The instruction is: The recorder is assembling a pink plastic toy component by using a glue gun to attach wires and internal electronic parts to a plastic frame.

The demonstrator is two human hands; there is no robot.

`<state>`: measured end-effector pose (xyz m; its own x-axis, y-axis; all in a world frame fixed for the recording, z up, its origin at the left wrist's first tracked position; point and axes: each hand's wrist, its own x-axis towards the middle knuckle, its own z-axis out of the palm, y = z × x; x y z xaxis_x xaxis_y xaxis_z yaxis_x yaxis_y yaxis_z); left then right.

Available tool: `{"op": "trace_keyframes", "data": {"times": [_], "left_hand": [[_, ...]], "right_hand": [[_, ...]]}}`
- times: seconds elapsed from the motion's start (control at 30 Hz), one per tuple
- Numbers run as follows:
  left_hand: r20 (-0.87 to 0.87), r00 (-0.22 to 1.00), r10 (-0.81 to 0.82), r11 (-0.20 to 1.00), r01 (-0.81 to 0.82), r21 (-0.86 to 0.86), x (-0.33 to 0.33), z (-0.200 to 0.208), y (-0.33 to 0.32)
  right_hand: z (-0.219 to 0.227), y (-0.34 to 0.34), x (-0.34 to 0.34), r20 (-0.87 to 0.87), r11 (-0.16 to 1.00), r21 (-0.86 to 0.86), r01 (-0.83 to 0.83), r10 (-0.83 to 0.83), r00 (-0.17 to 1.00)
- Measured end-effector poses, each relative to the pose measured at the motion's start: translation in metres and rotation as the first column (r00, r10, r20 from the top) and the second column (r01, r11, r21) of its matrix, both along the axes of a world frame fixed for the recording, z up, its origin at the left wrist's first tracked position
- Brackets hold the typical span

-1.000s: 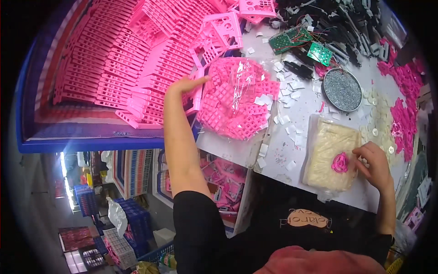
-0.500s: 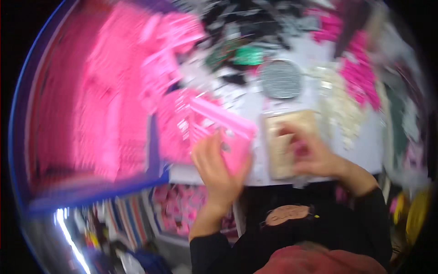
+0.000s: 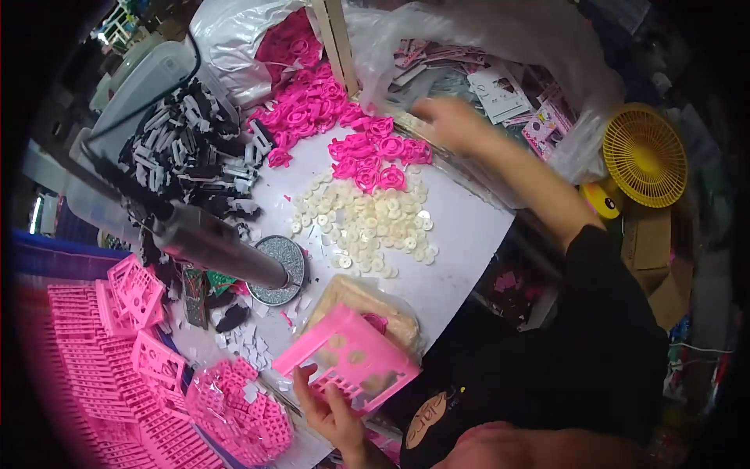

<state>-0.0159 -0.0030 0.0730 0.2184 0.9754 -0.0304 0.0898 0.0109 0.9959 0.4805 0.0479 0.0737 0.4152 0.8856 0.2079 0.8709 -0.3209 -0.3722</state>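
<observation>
My left hand (image 3: 332,414) holds a pink plastic casing (image 3: 310,341), gripping its near edge from below. The casing has round cut-outs and a grid of small square holes. It is tilted above a beige pad (image 3: 348,291) wrapped in clear plastic, hiding part of it. A small magenta ring-shaped part (image 3: 376,321) shows at the casing's far edge. Out to the far right, my right hand (image 3: 445,117) is at the table edge, beside a clear bag (image 3: 570,47) of printed cards (image 3: 500,98). Motion blur smears its fingers, and nothing can be made out in them.
Loose magenta parts (image 3: 312,102) and cream round discs (image 3: 367,223) are heaped on the white table (image 3: 461,242). A grey post on a round base (image 3: 277,262) stands left of them. Black-and-grey parts (image 3: 180,148) and stacked pink casings (image 3: 101,352) lie further left. A yellow fan (image 3: 644,155) is at right.
The view has swung to the right. My right hand has left the beige pad and reached out to the far right. My left hand still holds the pink casing, now over the pad.
</observation>
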Motion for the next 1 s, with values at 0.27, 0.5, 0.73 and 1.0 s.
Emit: {"op": "trace_keyframes", "data": {"times": [0.27, 0.5, 0.73, 1.0], "left_hand": [[-0.018, 0.999, 0.032, 0.997, -0.031, 0.068, 0.003, -0.033, 0.01], [0.04, 0.999, -0.001, 0.972, -0.008, 0.237, 0.014, -0.035, 0.024], [0.426, 0.9, 0.097, 0.989, -0.041, -0.139, 0.036, -0.041, 0.011], [0.33, 0.871, 0.364, 0.921, -0.282, -0.27, 0.023, -0.043, 0.022]], "right_hand": [[-0.041, -0.061, 0.219, 0.464, 0.693, -0.279, 0.665, -0.51, 0.725], [0.045, -0.059, 0.031, -0.216, 0.906, 0.423, -0.025, 0.128, 0.968], [0.015, -0.047, -0.24, -0.021, 0.692, 0.375, -0.617, 0.672, 0.741], [-0.038, -0.034, -0.265, -0.952, 0.828, 0.303, -0.472, 0.288, -0.104]]}}
